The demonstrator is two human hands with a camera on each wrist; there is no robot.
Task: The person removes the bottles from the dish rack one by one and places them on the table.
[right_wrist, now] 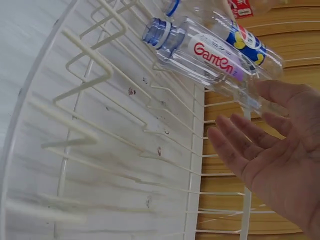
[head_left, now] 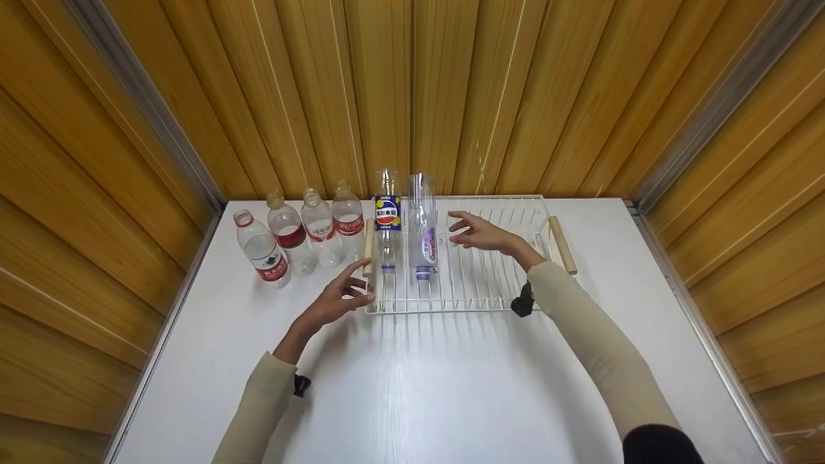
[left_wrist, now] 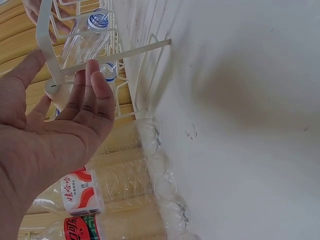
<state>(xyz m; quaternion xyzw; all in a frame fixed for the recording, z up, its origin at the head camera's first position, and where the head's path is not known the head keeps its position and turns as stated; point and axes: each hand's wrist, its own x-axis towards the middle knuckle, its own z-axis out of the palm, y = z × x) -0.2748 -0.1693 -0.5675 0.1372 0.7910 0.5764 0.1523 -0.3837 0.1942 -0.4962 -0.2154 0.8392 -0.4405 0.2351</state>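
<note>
A white wire rack with wooden handles stands on the table. Two clear plastic bottles are inside it, tilted with their necks downward: one with a blue and yellow label, one with a purple and white Ganten label. My left hand is at the rack's front left corner, fingers loosely bent beside the left wooden handle; the left wrist view shows the thumb against the white frame. Over the rack, right of the Ganten bottle, my right hand hovers with relaxed fingers and holds nothing.
Left of the rack, several empty clear bottles with red labels stand upright, among them a front one and one beside the rack. A second wooden handle is on the rack's right. Wood-patterned panels enclose the white table.
</note>
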